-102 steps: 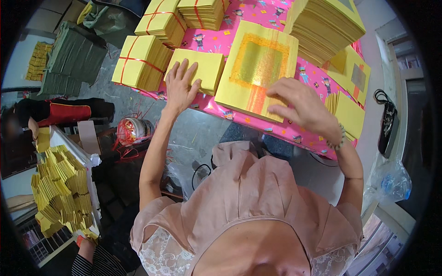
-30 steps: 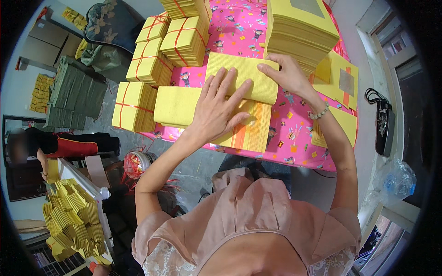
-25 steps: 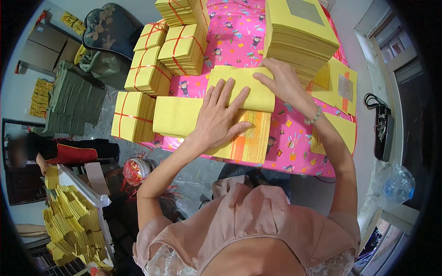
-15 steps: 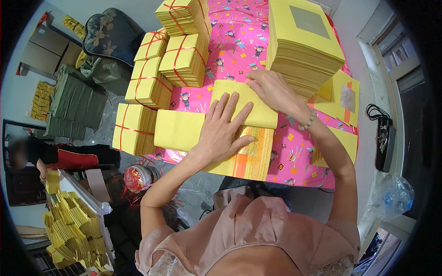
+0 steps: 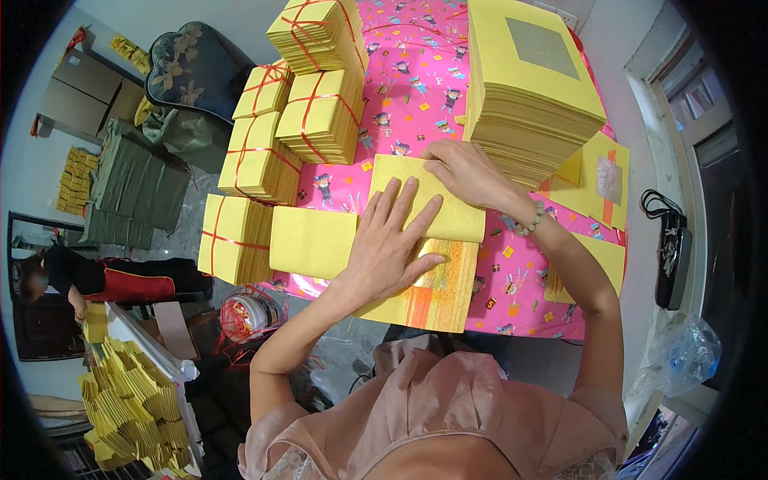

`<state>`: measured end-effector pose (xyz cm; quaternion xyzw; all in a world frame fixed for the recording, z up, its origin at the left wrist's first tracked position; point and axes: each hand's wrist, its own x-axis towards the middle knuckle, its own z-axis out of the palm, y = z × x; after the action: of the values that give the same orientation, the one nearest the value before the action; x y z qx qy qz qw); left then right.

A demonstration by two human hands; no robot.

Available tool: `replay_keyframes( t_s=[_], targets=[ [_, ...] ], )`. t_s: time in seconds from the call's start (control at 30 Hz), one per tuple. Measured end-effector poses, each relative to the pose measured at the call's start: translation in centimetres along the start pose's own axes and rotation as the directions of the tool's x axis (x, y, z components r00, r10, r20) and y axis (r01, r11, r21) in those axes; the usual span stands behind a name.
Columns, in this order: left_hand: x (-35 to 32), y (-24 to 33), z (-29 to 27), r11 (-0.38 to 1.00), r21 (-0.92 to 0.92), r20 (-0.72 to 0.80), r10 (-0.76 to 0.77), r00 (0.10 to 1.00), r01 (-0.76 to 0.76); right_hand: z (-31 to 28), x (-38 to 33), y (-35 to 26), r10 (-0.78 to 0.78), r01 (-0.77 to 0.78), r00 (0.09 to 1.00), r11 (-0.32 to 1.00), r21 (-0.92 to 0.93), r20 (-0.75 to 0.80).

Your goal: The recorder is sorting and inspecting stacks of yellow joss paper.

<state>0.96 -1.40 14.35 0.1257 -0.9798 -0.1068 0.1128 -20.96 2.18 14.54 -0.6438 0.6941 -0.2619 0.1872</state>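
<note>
My left hand (image 5: 394,232) lies flat with fingers spread on a folded yellow paper sheet (image 5: 456,216). This sheet rests on a stack of yellow paper (image 5: 444,308) with an orange and gold printed patch, close to the table's near edge. At the sheet's far edge, my right hand (image 5: 470,172) has its fingers curled against the paper; the fingertips are partly hidden. A bracelet circles that wrist. Left of the stack, beside my left hand, lies a smaller folded yellow bundle (image 5: 312,242) with no ribbon visible.
Several yellow bundles tied with red ribbon (image 5: 260,156) stand along the left side of the pink patterned table (image 5: 400,104). A tall yellow paper stack (image 5: 528,120) rises behind my right hand. At far left, another person (image 5: 120,272) handles paper by a yellow heap (image 5: 132,392).
The whole scene sits slightly lower in the picture. My left hand stays flat on the sheet, and my right hand remains at its far edge with little visible movement.
</note>
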Motion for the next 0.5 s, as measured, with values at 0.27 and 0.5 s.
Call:
replay_keyframes(
  t_s=[0.27, 0.5],
  targets=[
    [0.0, -0.1, 0.2, 1.0, -0.005, 0.03, -0.012, 0.999, 0.012, 0.7, -0.2, 0.5, -0.037, 0.036, 0.999, 0.999, -0.018, -0.018],
    [-0.1, -0.1, -0.1, 1.0, -0.007, 0.059, -0.03, 0.998, 0.031, 0.4, -4.6, -2.6, -0.255, 0.217, 0.922, 0.963, -0.158, -0.291]
  ],
)
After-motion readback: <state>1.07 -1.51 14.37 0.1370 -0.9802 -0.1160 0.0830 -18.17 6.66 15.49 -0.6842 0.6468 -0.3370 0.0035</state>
